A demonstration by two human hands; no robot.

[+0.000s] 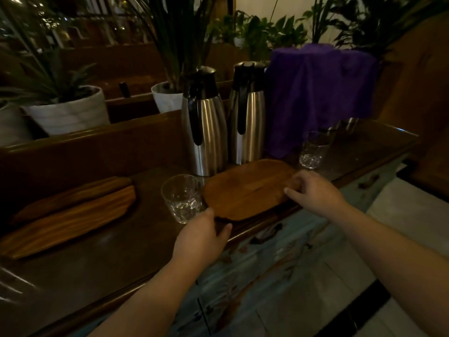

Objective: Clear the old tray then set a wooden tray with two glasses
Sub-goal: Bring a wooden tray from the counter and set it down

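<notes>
An oval wooden tray [245, 188] lies flat on the dark counter [104, 249], in front of two steel jugs. My right hand [313, 190] rests on the tray's right end, fingers curled over its edge. My left hand [201, 237] is at the tray's near left corner, with fingers spread and touching the rim. A clear glass [183, 198] stands upright just left of the tray, by my left thumb. A second clear glass [312, 149] stands on the counter beyond the tray's right end. Nothing sits on the tray.
Two steel thermos jugs [206, 122] with black handles stand behind the tray. A purple cloth [320, 88] covers something at the back right. Stacked wooden trays [70, 215] lie on the counter's left. Potted plants [68, 110] line the ledge behind.
</notes>
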